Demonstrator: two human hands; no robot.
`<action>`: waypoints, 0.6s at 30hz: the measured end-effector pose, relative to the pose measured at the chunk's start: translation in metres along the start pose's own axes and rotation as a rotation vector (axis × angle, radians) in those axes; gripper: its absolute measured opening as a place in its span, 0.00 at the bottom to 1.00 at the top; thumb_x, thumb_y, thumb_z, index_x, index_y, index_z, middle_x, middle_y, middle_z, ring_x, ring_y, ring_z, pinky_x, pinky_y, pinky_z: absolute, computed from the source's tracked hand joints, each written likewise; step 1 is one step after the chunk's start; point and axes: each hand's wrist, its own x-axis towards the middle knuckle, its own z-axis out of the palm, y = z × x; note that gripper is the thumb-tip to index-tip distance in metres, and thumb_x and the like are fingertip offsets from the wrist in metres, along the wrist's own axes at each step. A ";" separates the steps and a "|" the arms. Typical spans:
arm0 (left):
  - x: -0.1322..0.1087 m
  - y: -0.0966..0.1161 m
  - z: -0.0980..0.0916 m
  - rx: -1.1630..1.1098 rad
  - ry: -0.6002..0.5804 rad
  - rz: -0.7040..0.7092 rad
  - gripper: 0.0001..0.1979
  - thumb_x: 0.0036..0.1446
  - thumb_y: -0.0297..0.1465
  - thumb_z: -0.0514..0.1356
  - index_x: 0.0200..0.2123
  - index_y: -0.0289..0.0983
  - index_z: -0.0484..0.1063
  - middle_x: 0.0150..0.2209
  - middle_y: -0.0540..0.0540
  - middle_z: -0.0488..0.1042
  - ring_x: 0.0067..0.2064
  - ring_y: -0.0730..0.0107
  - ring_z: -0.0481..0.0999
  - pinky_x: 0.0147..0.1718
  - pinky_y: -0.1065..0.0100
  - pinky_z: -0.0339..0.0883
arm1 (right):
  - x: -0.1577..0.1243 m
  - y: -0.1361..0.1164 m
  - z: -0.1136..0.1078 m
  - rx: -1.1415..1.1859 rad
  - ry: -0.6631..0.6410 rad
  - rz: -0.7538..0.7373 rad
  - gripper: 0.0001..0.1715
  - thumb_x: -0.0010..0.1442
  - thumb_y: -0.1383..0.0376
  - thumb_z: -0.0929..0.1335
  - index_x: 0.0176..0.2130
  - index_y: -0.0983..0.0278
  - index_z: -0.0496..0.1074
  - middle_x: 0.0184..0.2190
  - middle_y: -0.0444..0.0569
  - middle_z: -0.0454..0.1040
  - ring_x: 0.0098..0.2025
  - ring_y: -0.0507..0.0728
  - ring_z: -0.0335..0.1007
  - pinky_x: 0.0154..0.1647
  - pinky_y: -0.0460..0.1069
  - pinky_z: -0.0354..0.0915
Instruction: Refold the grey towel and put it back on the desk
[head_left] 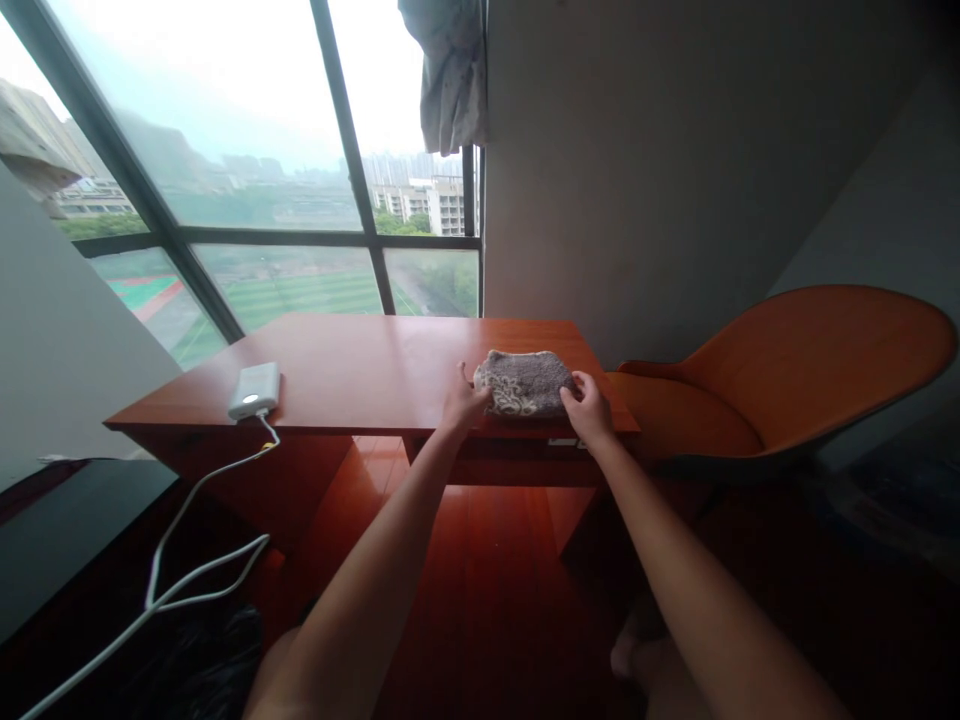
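A grey-brown cloth (529, 382) with a pale pattern at its left lies folded near the front edge of the reddish wooden desk (360, 370). My left hand (466, 400) is at the cloth's left end, its thumb raised and its fingers at the cloth's edge. At the right end my right hand (587, 403) pinches the cloth's edge between thumb and fingers. The underside of the cloth is hidden.
On the desk's left part stands a white device (256, 389), with a white cable (202, 480) hanging over the front edge. An orange chair (810, 380) is at the right of the desk. Windows (247, 120) rise behind it.
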 end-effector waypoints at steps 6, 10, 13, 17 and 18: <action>-0.021 -0.004 0.003 0.354 -0.096 0.221 0.24 0.55 0.33 0.58 0.55 0.37 0.63 0.61 0.37 0.60 0.62 0.53 0.58 0.59 0.54 0.51 | -0.002 0.017 0.009 -0.227 -0.088 -0.160 0.24 0.53 0.62 0.62 0.48 0.67 0.69 0.54 0.62 0.66 0.58 0.65 0.60 0.61 0.60 0.55; -0.039 -0.005 0.006 0.665 -0.238 0.485 0.21 0.61 0.37 0.51 0.57 0.44 0.62 0.64 0.44 0.56 0.65 0.56 0.51 0.59 0.53 0.52 | -0.010 0.027 0.011 -0.308 -0.162 -0.237 0.24 0.59 0.61 0.57 0.50 0.65 0.69 0.57 0.59 0.65 0.60 0.62 0.59 0.61 0.58 0.57; -0.046 -0.009 0.005 0.730 -0.264 0.501 0.21 0.62 0.39 0.49 0.58 0.45 0.60 0.62 0.45 0.60 0.64 0.58 0.53 0.59 0.54 0.51 | -0.014 0.031 0.009 -0.408 -0.195 -0.294 0.25 0.61 0.60 0.55 0.53 0.63 0.67 0.59 0.57 0.64 0.60 0.62 0.59 0.59 0.60 0.58; -0.050 -0.014 -0.002 0.747 -0.245 0.507 0.22 0.63 0.40 0.48 0.58 0.44 0.60 0.62 0.45 0.61 0.64 0.59 0.55 0.60 0.57 0.51 | -0.014 0.029 0.009 -0.461 -0.219 -0.319 0.25 0.62 0.59 0.55 0.53 0.62 0.67 0.58 0.57 0.65 0.59 0.62 0.61 0.57 0.62 0.59; -0.050 -0.014 -0.003 0.748 -0.242 0.501 0.22 0.63 0.40 0.48 0.58 0.44 0.60 0.62 0.45 0.60 0.64 0.59 0.55 0.60 0.57 0.51 | -0.013 0.028 0.009 -0.456 -0.226 -0.323 0.25 0.62 0.58 0.55 0.53 0.61 0.67 0.58 0.56 0.66 0.59 0.62 0.61 0.57 0.62 0.59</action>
